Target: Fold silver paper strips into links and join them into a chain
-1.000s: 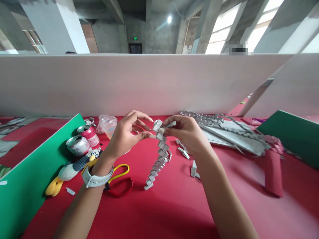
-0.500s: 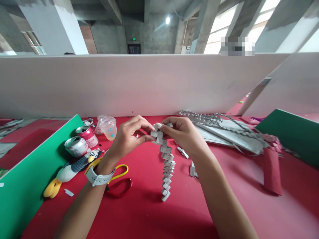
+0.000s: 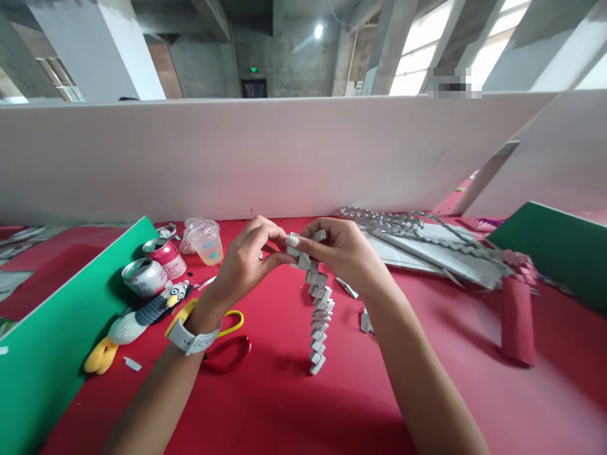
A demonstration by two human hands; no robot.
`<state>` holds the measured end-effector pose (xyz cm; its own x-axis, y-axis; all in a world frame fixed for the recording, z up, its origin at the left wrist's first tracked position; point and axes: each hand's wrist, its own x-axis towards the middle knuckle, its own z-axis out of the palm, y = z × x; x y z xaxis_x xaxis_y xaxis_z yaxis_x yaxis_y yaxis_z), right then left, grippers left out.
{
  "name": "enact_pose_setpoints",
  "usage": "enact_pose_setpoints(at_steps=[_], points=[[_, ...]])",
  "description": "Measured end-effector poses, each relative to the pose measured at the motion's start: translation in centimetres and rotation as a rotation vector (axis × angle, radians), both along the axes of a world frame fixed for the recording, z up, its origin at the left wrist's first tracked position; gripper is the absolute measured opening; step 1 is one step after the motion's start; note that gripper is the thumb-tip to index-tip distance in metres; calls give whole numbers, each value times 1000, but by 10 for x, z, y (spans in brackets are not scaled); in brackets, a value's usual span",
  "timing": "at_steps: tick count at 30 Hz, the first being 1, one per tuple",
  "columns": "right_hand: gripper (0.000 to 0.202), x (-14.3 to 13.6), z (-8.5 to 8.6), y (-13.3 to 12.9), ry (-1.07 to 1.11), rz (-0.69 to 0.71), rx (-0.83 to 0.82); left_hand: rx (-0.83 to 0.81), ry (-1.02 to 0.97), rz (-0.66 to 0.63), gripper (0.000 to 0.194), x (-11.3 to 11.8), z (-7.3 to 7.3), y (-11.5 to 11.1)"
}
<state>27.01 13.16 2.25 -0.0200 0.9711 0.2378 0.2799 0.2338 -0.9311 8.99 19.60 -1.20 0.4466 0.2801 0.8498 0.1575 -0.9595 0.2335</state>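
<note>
A zigzag chain of folded paper [image 3: 320, 316], grey-white like newsprint, hangs down over the red table from between my hands. My left hand [image 3: 253, 249] pinches its upper end from the left with thumb and fingertips. From the right, my right hand [image 3: 334, 243] presses its thumb on the same end. A small folded paper piece [image 3: 321, 235] shows by the curled fingers of that hand. Exactly where the fingertips meet the paper is partly hidden. Beyond the right wrist lie a loose folded strip [image 3: 347, 288] and another folded piece [image 3: 365, 321].
Scissors [image 3: 232, 354] with red and yellow handles lie beneath my left wrist. Left of them are a plush bird [image 3: 137, 322], two cans [image 3: 145, 278] and a plastic cup [image 3: 207, 243]. Braided strands [image 3: 393, 222] rest on flat sheets behind; a red roll [image 3: 516, 322] stands right.
My right thumb has shifted slightly left over the chain's upper end, covering more of it. The hanging chain has swung a little, its lower tip slightly higher in view.
</note>
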Motion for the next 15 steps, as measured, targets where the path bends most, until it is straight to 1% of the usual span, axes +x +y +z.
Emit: enact_pose_setpoints(at_steps=[6, 11, 13, 15], points=[[46, 2, -2, 3, 64, 8, 5, 70, 35, 71, 21, 4, -3, 1], [44, 4, -3, 4, 88, 2, 4, 48, 87, 116, 17, 7, -7, -1], [43, 10, 0, 3, 117, 79, 23, 39, 33, 96, 16, 8, -7, 0], [43, 20, 4, 0, 148, 222, 32, -12, -57, 31, 18, 8, -6, 1]])
